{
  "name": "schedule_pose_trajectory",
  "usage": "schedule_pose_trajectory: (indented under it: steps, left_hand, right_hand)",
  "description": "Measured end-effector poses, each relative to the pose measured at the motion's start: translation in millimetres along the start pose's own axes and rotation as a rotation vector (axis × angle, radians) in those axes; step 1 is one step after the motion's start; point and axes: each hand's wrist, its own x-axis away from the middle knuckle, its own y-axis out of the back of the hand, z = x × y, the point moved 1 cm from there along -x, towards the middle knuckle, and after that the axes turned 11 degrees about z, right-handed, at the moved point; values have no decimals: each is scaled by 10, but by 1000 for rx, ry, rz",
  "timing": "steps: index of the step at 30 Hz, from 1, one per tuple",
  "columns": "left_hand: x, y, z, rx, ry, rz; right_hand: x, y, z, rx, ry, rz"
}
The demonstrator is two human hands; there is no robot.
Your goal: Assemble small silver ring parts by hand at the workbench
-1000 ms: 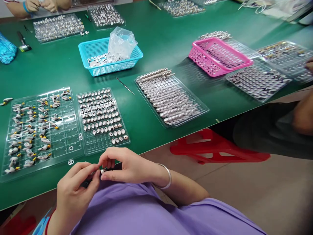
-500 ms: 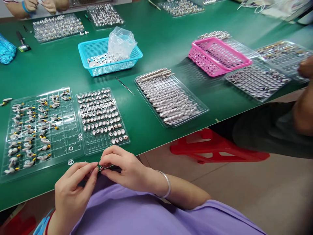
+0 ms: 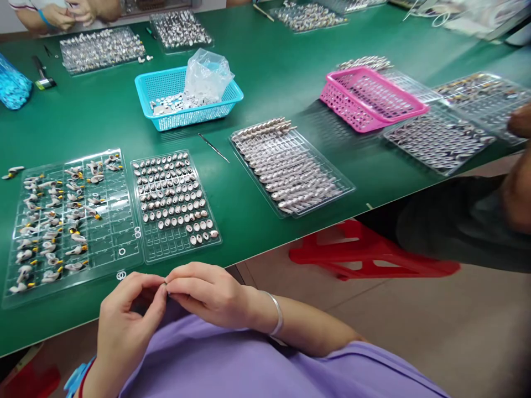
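My left hand [image 3: 131,309] and my right hand [image 3: 207,292] meet at the fingertips over my lap, just off the table's front edge. Both are closed in a pinch; whatever sits between them is almost wholly hidden, too small to name. Beyond them lies a clear tray [image 3: 164,251] with rows of small white oval caps [image 3: 170,199]. To its left, a larger clear tray [image 3: 105,243] carries white earbud-like parts [image 3: 50,235] with yellow ends. White rings [image 3: 121,275] lie near that tray's front edge.
Metal tweezers [image 3: 213,147] lie behind the cap tray. Farther back are a blue basket [image 3: 188,119] with white pieces and a plastic bag, a stem-filled tray [image 3: 290,166], and a pink basket [image 3: 373,105]. A red stool [image 3: 373,254] and another person's arm [image 3: 516,188] are at right.
My right fingers have closed in against my left fingertips, covering the small part that showed between them. The trays and baskets keep their places; the view shifts slightly.
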Motion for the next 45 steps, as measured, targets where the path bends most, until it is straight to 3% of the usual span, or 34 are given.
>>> schedule_pose_trajectory:
  steps: [9,13,20,22,27,32,40,45]
  left_hand:
    - [54,-53,21,160,57,-44]
    - [63,-58,41,355,177,-74]
    - [-3,-39,115,771,372,68]
    - [-14,-48,138,834,397,160]
    - [34,-89,110,693,363,389]
    - [108,-104,41,547,263,413]
    - [103,-106,61,505,256,428]
    - [83,-77,-25,255,160,403]
  right_hand:
    - [34,-37,-35,-203,-69,-97]
    - [61,-61,-8,-188,-103,-115]
    - [81,-70,16,-239,-108,-131]
    - [82,-64,14,-270,-127,-128]
    - [93,-44,2,-330,-185,-86]
    - [77,-12,8,-316,-181,-71]
    - [39,4,21,-370,-186,-80]
    - [53,-16,18,-346,-197,-98]
